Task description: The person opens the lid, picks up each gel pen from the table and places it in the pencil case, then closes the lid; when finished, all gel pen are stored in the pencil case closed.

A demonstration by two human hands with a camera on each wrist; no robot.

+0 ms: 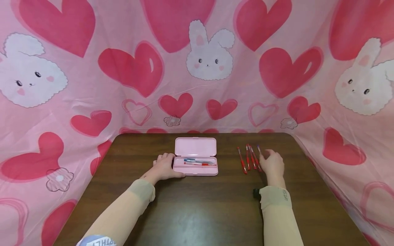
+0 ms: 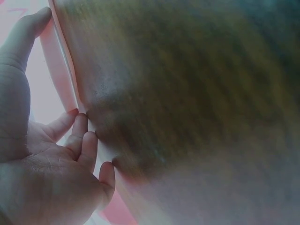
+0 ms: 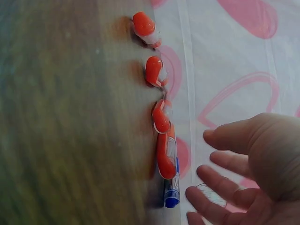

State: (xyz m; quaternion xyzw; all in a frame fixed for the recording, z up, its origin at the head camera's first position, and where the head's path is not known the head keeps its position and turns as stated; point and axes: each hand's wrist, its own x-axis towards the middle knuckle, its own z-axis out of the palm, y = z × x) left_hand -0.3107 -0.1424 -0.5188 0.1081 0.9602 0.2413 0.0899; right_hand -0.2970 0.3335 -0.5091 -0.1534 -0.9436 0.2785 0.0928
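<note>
A pink pencil case [image 1: 195, 173] lies with its lid up on the table. Inside it are a blue pen [image 1: 197, 160] and a red pen [image 1: 200, 164]. My left hand [image 1: 163, 166] holds the case's left end, thumb along the front edge and fingers by the left side. To the right lie several red-capped pens [image 1: 241, 160], roughly side by side. My right hand [image 1: 273, 165] is beside the rightmost ones, with relaxed fingers and nothing held. In the right wrist view, a blue-ended pen [image 3: 172, 199] lies close to the fingertips, against a red-capped one.
The dark brown wooden table [image 1: 197, 208] carries the case and pens. A pink cloth [image 1: 209, 89] printed with hearts and rabbits hangs behind the table and along both sides. A small black device [image 1: 256, 193] sits by the right cuff.
</note>
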